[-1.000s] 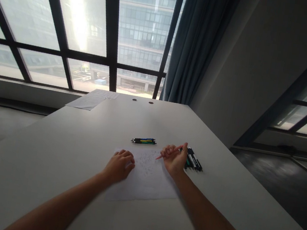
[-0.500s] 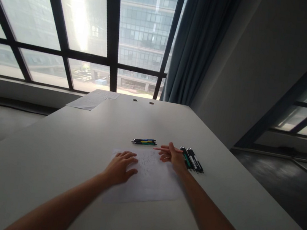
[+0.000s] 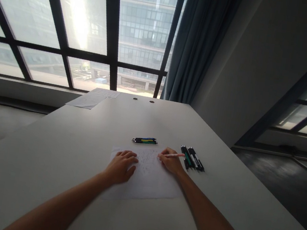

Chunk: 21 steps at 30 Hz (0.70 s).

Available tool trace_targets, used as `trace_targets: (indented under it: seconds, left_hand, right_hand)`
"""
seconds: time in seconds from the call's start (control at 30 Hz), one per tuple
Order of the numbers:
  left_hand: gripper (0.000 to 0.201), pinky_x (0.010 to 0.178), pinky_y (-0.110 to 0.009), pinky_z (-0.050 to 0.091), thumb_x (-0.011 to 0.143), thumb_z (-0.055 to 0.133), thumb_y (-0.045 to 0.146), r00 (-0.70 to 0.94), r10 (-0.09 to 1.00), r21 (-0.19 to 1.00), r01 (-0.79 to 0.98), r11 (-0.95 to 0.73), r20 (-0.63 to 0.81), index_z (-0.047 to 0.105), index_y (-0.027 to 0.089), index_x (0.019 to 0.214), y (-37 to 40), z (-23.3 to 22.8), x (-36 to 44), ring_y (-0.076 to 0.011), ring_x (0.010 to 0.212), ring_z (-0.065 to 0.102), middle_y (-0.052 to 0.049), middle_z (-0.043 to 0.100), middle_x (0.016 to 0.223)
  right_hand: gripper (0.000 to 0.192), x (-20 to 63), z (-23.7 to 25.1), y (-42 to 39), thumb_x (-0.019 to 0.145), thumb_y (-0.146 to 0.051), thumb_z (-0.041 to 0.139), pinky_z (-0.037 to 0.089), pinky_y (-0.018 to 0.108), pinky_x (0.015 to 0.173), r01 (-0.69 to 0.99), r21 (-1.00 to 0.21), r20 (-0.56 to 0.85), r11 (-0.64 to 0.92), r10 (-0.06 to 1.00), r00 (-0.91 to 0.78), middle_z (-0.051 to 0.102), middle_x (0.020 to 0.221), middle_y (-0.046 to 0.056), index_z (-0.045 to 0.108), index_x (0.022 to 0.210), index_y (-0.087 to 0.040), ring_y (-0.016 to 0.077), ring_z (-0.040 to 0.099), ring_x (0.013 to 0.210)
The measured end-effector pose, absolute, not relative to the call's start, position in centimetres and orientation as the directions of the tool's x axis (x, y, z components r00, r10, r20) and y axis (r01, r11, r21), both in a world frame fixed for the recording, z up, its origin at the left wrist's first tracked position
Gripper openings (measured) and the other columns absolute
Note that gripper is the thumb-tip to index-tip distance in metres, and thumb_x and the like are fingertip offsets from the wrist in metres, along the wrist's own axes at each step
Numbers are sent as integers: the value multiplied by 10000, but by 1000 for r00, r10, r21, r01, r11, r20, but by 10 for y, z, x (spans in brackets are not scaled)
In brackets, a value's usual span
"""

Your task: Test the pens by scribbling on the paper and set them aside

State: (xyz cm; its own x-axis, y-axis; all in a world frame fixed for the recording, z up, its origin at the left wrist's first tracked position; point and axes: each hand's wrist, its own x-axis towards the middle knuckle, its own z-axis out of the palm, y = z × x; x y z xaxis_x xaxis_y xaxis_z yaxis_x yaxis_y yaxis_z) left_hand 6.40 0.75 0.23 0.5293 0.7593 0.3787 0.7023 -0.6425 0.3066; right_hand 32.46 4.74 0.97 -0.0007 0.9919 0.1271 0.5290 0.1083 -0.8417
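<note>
A white sheet of paper (image 3: 148,189) with dark pen marks on its upper part lies on the table. My left hand (image 3: 121,166) rests flat on the sheet's left side, its fingers spread. In my right hand (image 3: 172,162) is a slim pink pen (image 3: 174,155), gripped near its tip, which points left at the sheet's upper right edge. Whether the tip touches the paper I cannot tell. Just beyond the sheet lies a small group of pens (image 3: 144,140) with blue, yellow and green parts. Right of my right hand several dark pens (image 3: 193,159) lie side by side.
The white table (image 3: 58,154) stretches away to a large window (image 3: 142,32). Loose papers (image 3: 86,99) lie at its far left corner, and two round cable holes (image 3: 151,101) sit near the far edge. A blue curtain (image 3: 191,44) hangs beyond.
My right hand has turned and closed into a writing grip, moving the pink pen's tip slightly right and down toward the sheet. My left hand has hardly moved.
</note>
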Motion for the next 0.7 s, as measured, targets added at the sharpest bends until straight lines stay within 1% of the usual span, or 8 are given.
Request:
trace_targets:
  seconds: [0.1, 0.3, 0.53, 0.6, 0.7]
  left_hand:
    - [237, 980, -495, 437, 874, 530, 258, 526, 758, 313, 698, -644, 387, 664, 238, 1069, 7, 3, 65, -282, 1170, 556, -78, 652, 1210]
    - [226, 993, -471, 432, 863, 565, 276, 520, 756, 316, 696, -645, 397, 664, 242, 1063, 7, 2, 65, -270, 1165, 557, -77, 652, 1202]
    - [217, 994, -473, 437, 860, 576, 279, 510, 755, 325, 692, -645, 412, 669, 248, 1054, 7, 0, 65, -272, 1161, 560, -72, 657, 1190]
    - [222, 992, -477, 436, 865, 569, 280, 515, 759, 320, 698, -641, 399, 668, 243, 1060, 7, 0, 65, -275, 1165, 556, -75, 654, 1195]
    - [258, 984, -484, 435, 883, 551, 290, 512, 755, 317, 696, -644, 409, 651, 234, 1114, 7, 5, 66, -280, 1165, 554, -90, 640, 1217]
  right_hand:
    - [171, 324, 7, 50, 717, -316, 610, 414, 246, 519, 548, -830, 137, 101, 990, 26, 639, 571, 11, 557, 620, -186, 140, 575, 514]
    - [142, 322, 5, 52, 677, -284, 602, 403, 248, 523, 584, -802, 166, 121, 986, 24, 623, 544, 5, 545, 583, -194, 150, 571, 536]
    - [146, 322, 3, 52, 685, -267, 606, 394, 248, 514, 593, -798, 161, 111, 987, 31, 598, 535, 0, 525, 586, -197, 148, 552, 515]
    - [162, 323, 5, 50, 734, -322, 613, 407, 256, 521, 579, -803, 197, 137, 979, 42, 609, 555, 3, 569, 651, -190, 150, 559, 502]
    - [288, 320, 9, 45, 861, -454, 524, 445, 276, 556, 568, -782, 310, 257, 951, -3, 600, 543, -7, 641, 869, -190, 165, 576, 490]
